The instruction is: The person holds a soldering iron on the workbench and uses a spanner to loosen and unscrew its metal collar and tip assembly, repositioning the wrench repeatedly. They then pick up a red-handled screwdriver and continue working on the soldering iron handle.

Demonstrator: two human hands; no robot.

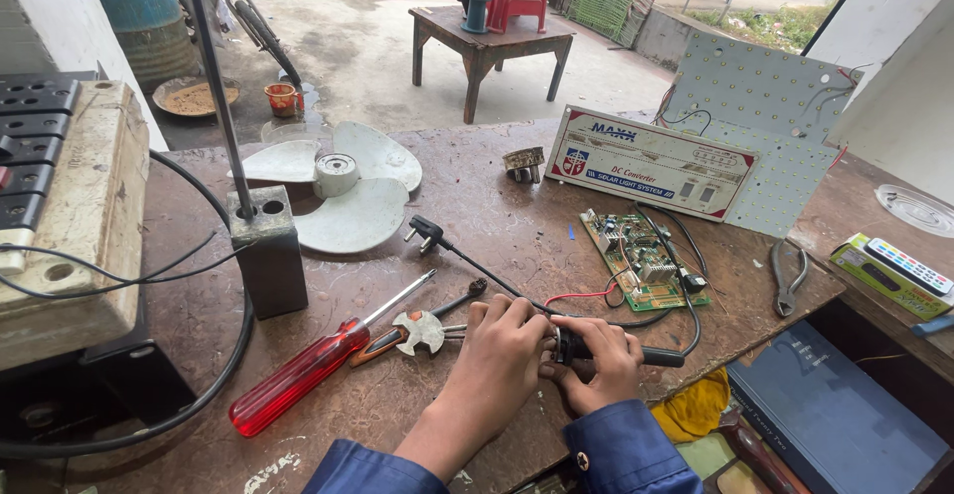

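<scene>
We hold a small black cylindrical tool with a black cord (656, 356) low at the near edge of the worn brown wooden desk (497, 221), where both hands can steady it. Our left hand (504, 340) is curled shut around its front end; our right hand (602, 360) is clamped on the body, the handle jutting out to the right. Just left lie a red-handled screwdriver (303, 373) and small pliers (422, 330), within easy reach. A green circuit board (641, 258) sits beyond the hands, its wires trailing toward us.
</scene>
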